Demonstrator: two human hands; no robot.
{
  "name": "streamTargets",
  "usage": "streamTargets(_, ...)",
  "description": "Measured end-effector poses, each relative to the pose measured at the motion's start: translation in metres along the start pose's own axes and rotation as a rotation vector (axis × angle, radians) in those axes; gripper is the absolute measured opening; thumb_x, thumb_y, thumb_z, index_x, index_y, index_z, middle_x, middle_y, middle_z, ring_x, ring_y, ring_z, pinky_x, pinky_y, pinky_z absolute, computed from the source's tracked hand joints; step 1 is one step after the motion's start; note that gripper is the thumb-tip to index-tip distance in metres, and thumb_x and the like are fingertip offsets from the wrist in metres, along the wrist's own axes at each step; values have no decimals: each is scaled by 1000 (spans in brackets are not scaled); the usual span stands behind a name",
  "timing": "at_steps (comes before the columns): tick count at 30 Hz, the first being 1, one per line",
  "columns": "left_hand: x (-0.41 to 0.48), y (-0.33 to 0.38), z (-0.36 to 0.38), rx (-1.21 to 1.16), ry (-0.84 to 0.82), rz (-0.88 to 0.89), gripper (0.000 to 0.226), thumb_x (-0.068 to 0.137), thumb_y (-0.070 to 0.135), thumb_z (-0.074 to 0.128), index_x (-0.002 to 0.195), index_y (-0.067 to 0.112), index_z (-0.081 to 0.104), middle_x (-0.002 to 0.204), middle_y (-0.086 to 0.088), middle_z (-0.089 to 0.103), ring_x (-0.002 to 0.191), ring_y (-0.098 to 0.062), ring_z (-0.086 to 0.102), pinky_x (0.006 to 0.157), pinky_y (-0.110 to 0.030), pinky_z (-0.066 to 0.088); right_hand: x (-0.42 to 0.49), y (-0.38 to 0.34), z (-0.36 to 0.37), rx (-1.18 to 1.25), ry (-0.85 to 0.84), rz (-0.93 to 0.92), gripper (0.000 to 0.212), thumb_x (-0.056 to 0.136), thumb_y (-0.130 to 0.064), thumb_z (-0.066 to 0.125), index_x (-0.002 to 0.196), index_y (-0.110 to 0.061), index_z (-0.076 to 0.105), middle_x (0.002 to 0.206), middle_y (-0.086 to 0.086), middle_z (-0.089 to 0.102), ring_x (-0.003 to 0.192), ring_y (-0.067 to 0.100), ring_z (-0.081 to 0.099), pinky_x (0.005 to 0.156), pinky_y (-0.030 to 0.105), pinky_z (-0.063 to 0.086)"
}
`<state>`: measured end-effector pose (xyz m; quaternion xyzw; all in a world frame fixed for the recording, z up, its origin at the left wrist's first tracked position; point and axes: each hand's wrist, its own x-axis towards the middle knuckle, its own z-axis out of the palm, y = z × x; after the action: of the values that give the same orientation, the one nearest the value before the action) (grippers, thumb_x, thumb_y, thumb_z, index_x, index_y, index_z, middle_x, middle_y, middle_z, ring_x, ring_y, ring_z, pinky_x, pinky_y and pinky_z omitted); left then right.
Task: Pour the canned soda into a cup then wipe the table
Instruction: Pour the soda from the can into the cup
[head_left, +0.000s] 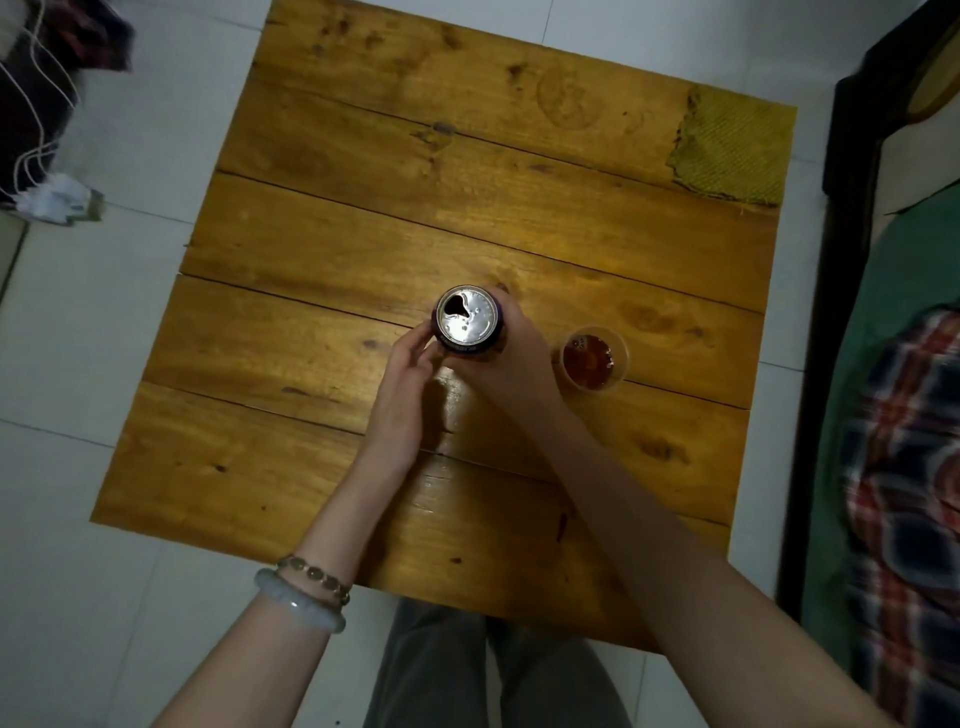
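An opened soda can (469, 321) stands upright near the middle of the wooden table (322, 270), its silver top facing me. My right hand (511, 358) is wrapped around the can's right side. My left hand (408, 384) touches the can's left side with its fingertips. Just right of the can stands a small clear cup (593, 359) holding dark brown soda. A yellow-green cloth (732, 148) lies flat at the table's far right corner.
White tiled floor surrounds the table. A bed with a green sheet and plaid fabric (904, 467) runs along the right. Dark bags with white cords (47, 104) lie on the floor at the far left. My knees (488, 670) are under the near edge.
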<state>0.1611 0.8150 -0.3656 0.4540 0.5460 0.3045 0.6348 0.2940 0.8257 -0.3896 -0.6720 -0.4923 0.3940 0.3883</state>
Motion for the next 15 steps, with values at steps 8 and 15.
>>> streamTargets(8, 1, -8, -1, -17, 35, -19, 37, 97, 12, 39, 133, 16, 45, 125, 15, 54, 117, 2, 53, 90, -12, 45, 0, 14, 8, -56, -49, 58, 72, 62, -27, 81, 125, -18, 48, 117, -4, 62, 109, 16, 57, 92, 42, 47)
streamTargets(15, 12, -10, 2, 29, 3, -18, 52, 91, 9, 59, 137, 21, 38, 134, 13, 46, 114, 13, 48, 86, -8, 44, -5, 25, 5, 33, -84, 71, 67, 70, -4, 70, 132, -13, 46, 128, 1, 57, 121, 17, 52, 100, 43, 45)
